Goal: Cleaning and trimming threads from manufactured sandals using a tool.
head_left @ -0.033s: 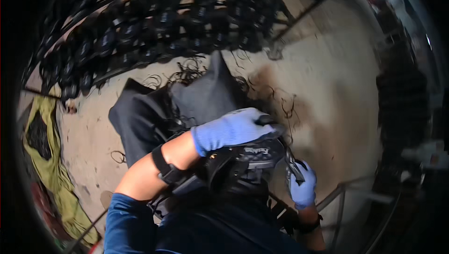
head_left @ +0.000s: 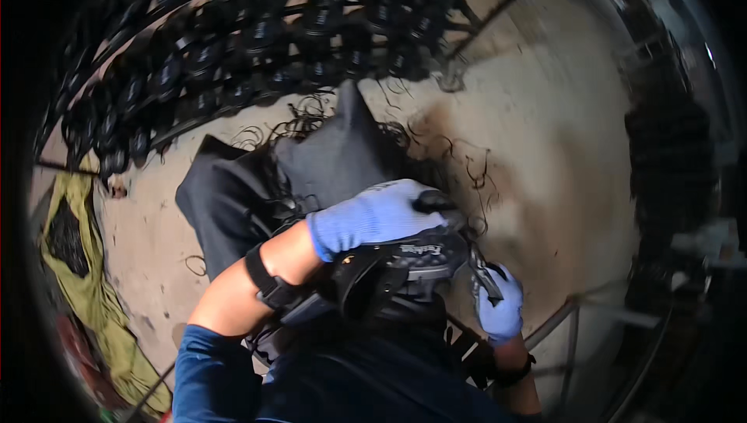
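Observation:
A black shoe, seemingly a sandal (head_left: 437, 252) with pale lettering on its side, lies over my lap. My left hand (head_left: 381, 211), in a blue knit glove with dark fingertips, is closed around its far right end. Beside that end, lower right, my right hand (head_left: 502, 305) in a matching glove is closed on a narrow black hand tool (head_left: 484, 277). The tool's tip points up toward the shoe; its exact kind is too blurred to tell. A dark opening, perhaps a strap (head_left: 364, 283), shows below my left wrist.
Dark cloth (head_left: 342, 154) covers my knees. Thin curly black strips (head_left: 311, 115) lie beyond them and on the floor. A rack (head_left: 319, 26) full of black footwear stands at the back. A yellow-green sack (head_left: 97, 291) lies left; a metal frame (head_left: 574, 310) and dark stack (head_left: 669, 158) stand right.
The view has shifted slightly. My left hand and the shoe's end sit a little further left in the picture; both hands keep their hold.

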Demonstrator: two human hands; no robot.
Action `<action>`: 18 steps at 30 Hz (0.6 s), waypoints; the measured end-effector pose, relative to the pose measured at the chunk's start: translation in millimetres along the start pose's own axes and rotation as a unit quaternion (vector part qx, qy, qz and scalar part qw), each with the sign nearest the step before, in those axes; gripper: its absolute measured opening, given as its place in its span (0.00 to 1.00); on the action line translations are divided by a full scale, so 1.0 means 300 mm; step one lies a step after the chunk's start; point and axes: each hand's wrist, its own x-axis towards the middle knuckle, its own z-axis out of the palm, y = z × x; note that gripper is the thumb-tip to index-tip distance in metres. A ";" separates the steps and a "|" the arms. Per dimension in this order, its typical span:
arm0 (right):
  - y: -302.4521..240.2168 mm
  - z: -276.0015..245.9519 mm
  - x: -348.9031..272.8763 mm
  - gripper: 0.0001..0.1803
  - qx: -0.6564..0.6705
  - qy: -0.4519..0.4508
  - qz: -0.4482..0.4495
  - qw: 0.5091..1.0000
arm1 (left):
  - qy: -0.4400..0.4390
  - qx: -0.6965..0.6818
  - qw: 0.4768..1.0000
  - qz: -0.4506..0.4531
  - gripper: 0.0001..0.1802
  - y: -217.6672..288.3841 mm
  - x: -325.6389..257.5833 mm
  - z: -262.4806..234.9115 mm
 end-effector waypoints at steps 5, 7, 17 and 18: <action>0.049 0.009 -0.045 0.12 0.034 -0.006 0.023 0.999 | 0.004 0.132 0.989 0.065 0.27 -0.034 -0.003 0.042; 0.045 -0.020 -0.011 0.12 -0.062 -0.049 -0.010 0.997 | 0.042 0.193 0.978 0.061 0.31 -0.014 -0.020 0.046; 0.025 -0.147 0.181 0.20 -0.143 -0.206 -0.151 0.956 | 0.054 0.197 0.978 0.043 0.31 -0.030 -0.037 0.070; 0.027 -0.154 0.200 0.20 -0.142 -0.207 -0.151 0.956 | 0.054 0.196 0.978 0.042 0.31 -0.029 -0.036 0.071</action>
